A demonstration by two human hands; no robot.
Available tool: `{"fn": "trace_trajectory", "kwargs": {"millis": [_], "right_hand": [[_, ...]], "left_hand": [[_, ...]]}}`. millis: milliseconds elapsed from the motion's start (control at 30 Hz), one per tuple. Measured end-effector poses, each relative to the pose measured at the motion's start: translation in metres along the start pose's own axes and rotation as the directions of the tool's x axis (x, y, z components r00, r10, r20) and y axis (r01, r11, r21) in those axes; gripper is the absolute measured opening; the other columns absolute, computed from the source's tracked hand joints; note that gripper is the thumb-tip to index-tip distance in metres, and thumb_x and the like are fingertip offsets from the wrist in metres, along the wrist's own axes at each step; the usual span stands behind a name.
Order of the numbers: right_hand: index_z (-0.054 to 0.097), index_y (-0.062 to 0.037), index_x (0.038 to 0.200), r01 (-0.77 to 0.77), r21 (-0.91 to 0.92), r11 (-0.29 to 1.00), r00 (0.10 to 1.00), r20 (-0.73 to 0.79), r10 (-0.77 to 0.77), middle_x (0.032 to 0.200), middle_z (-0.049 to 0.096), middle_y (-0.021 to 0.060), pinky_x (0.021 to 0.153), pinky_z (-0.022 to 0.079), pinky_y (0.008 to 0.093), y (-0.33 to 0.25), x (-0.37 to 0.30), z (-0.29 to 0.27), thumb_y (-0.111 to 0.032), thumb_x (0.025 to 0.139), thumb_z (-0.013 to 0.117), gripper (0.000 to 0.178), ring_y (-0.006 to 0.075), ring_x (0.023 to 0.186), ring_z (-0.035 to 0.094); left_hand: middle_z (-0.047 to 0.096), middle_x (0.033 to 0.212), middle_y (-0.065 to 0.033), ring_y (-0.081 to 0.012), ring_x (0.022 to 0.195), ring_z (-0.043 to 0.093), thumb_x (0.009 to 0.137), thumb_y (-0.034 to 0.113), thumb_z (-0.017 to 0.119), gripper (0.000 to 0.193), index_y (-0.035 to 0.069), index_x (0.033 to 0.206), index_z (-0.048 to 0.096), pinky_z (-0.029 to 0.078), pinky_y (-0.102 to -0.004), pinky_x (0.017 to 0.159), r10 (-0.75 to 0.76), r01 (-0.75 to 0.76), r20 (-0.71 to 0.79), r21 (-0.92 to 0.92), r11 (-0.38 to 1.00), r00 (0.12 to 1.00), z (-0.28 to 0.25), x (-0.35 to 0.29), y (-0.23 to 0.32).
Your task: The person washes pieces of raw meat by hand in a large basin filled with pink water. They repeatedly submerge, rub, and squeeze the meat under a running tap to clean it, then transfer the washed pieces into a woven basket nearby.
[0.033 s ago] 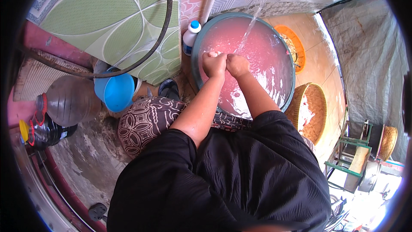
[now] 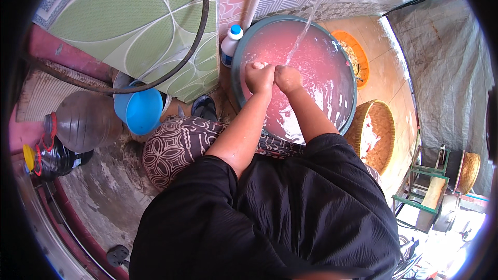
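Upper centre of frame: left hand (image 2: 259, 79) and right hand (image 2: 288, 79) look curled, side by side over the tub's (image 2: 235, 67) pink water (image 2: 270, 37); contents we cannot tell. Stream (image 2: 310, 19) falls at right hand.

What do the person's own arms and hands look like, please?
The left hand and the right hand are bare and ungloved. The forearms are bare too, below loose, plain black sleeves belonging to a wrinkled black top.

Round grey-green tub (image 2: 236, 75) of pinkish water (image 2: 324, 67), upright on tiled floor (image 2: 388, 87)
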State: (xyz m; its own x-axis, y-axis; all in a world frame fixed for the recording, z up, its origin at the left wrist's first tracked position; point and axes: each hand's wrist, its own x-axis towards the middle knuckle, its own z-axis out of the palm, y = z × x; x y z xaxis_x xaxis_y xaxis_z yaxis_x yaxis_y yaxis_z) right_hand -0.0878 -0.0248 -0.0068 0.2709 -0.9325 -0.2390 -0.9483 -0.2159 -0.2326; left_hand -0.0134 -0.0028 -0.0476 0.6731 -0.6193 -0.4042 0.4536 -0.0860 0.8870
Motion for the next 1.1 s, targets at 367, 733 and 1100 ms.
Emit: {"fn": "trace_trajectory", "kwargs": {"millis": [367, 733, 1100], "right_hand": [[0.062, -0.0058, 0.100, -0.309, -0.102, 0.945, 0.942, 0.099, 0.319, 0.103, 0.059, 0.0177, 0.085, 0.043, 0.0411, 0.062, 0.000, -0.006, -0.027, 0.078, 0.043, 0.036, 0.0333, 0.099, 0.055], [0.051, -0.0074, 0.115, -0.224, 0.832, 0.507, 0.974, 0.169, 0.153, 0.085, 0.056, 0.0093, 0.067, 0.045, 0.0322, 0.065, -0.057, 0.001, -0.018, 0.077, 0.053, 0.039, 0.0175, 0.077, 0.054], [0.046, -0.0062, 0.109, -0.232, 0.948, -0.219, 0.972, 0.234, -0.014, 0.092, 0.055, 0.0056, 0.065, 0.047, 0.0308, 0.039, -0.040, -0.001, -0.007, 0.079, 0.046, 0.031, 0.0162, 0.077, 0.054]], "left_hand": [[0.050, 0.067, -0.0039, -0.0169, 0.054, 0.055, 0.061, -0.009, 0.058, 0.022, 0.006, 0.070, 0.045, 0.044, -0.0303, 0.046, -0.104, 0.108, 0.029, -0.343, 0.933, 0.994, -0.014, 0.027, 0.012], [0.057, 0.075, -0.0097, -0.0227, 0.063, 0.060, 0.067, 0.000, 0.062, 0.020, 0.003, 0.084, 0.052, 0.051, -0.0349, 0.053, -0.368, 0.420, 0.240, -0.220, 0.880, 0.898, -0.008, -0.006, 0.029], [0.057, 0.092, -0.0099, -0.0187, 0.077, 0.059, 0.068, 0.004, 0.061, 0.035, 0.005, 0.101, 0.048, 0.046, -0.0286, 0.070, -0.327, 0.274, 0.483, 0.179, 0.945, 0.812, -0.014, -0.029, 0.052]]}}
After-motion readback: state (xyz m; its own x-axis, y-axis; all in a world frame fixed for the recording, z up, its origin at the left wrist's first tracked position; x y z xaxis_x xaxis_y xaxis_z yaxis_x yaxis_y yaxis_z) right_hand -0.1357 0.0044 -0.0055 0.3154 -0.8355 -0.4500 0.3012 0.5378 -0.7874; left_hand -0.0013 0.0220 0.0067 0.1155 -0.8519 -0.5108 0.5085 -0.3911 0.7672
